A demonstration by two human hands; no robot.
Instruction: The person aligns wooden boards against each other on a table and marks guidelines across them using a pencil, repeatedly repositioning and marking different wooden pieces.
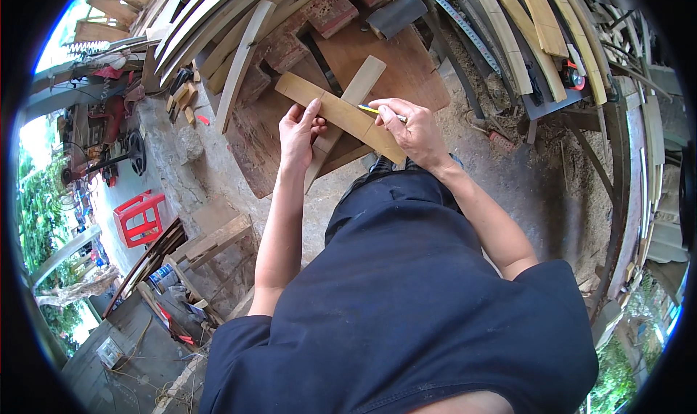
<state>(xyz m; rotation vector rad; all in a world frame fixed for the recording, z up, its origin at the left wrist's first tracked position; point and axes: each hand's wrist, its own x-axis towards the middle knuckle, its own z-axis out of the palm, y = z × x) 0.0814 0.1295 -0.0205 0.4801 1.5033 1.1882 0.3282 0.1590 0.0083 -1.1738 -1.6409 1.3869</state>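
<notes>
A curved wooden slat (pixel 337 114) with thin cross lines drawn on it lies slantwise in front of me. My left hand (pixel 298 133) grips its near edge, thumb on the upper face and fingers curled below. In my right hand (pixel 410 129) a slim yellow pencil (pixel 370 110) is pinched, its dark tip pointing left over the slat. Whether the tip touches the wood I cannot tell. Beneath the slat a paler straight wooden strip (pixel 365 80) crosses at an angle, its middle hidden. Both pieces are above a brown wooden board (pixel 258 156).
Long wooden strips (pixel 218 22) are stacked at the far left, with more strips (pixel 501 37) and a tape measure (pixel 465 33) at the far right. A red plastic stool (pixel 139 218) stands at left. Sawdust covers the floor (pixel 537 196) at right.
</notes>
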